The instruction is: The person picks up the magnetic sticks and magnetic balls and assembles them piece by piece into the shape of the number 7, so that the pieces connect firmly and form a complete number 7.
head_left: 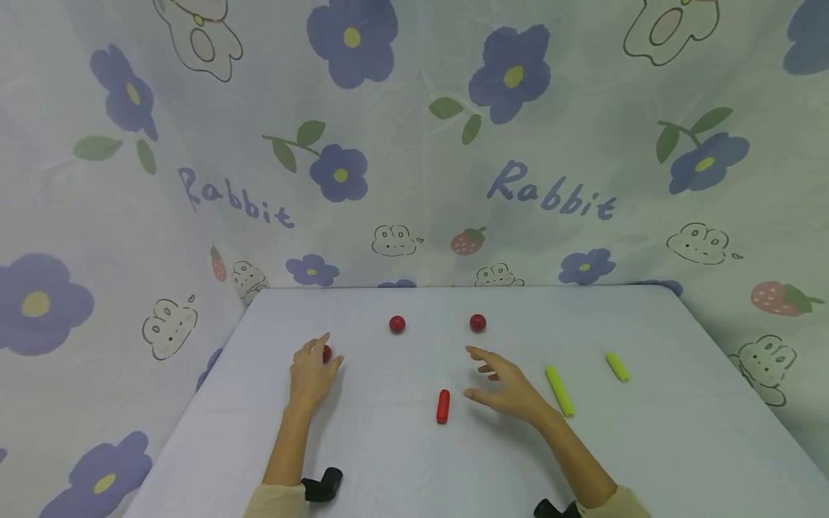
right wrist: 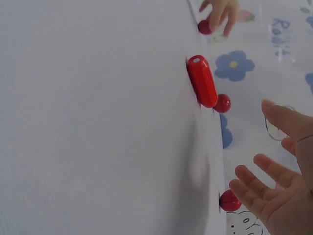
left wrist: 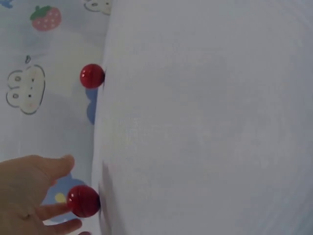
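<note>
Fingers (head_left: 316, 350) of the left hand (head_left: 310, 378) are held apart around a red ball (head_left: 327, 353) at the left of the counter (head_left: 382, 453); whether it is touched cannot be told. The right hand (head_left: 512, 392) is held, fingers wide, between a red cylinder (head_left: 443, 406) and a long yellow stick (head_left: 560, 391). Farther off, a middle ball (head_left: 397, 324) and a right-hand ball (head_left: 478, 323) are seen.

This is a closed-in spot with a white table (head_left: 388, 460). A big cloth (head_left: 414, 115) hangs behind it and on both sides, with blue flowers (head_left: 339, 173), strawberries (head_left: 468, 242), bunny faces (head_left: 393, 242) and the word "Rabbit" (head_left: 552, 194). It might be a home, but the cloth hides the room.
</note>
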Tool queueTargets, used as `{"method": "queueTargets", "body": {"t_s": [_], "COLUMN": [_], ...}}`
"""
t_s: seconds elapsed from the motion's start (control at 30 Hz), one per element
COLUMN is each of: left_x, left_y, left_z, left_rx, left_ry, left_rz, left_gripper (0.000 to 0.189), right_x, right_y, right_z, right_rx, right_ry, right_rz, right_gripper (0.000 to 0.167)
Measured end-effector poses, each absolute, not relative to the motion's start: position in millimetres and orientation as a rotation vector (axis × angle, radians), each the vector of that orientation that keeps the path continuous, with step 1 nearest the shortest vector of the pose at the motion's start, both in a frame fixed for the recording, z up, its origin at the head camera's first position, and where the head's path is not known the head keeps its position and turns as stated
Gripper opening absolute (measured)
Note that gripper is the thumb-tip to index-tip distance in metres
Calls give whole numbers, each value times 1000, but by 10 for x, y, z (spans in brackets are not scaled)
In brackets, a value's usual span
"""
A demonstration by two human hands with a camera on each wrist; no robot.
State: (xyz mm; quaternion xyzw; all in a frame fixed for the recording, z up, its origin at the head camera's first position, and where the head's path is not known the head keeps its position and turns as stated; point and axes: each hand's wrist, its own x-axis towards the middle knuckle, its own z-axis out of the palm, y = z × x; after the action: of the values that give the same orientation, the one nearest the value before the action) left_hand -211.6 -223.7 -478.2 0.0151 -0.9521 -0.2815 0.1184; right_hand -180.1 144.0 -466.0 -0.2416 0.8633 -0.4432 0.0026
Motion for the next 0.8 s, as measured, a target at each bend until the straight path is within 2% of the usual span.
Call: {"method": "queueTargets", "body": {"t_s": [0.37,0.63,0.8], "left_x": [-2112,-2093,-2063], "left_y": [-2243,-2210,-2157], "left_z": [-4885,-4920,-4924], "left_rx": [-26,-51,-46], "left_ry": [-2712,-2663,-2646], "left_rz": [-852,-919,-1022], "left_gripper": [35,33,39], "right_x": [-1764,-1698,-1663], "right_y": [1272,1190,1135], "right_z": [-4778,-4903,-4896], "right_rx": [-950,-1113,-1189], "right_ry": [2694,2653,2638], "right_rz": [-1261,-1033,-976], "right_gripper": [56,48,41]}}
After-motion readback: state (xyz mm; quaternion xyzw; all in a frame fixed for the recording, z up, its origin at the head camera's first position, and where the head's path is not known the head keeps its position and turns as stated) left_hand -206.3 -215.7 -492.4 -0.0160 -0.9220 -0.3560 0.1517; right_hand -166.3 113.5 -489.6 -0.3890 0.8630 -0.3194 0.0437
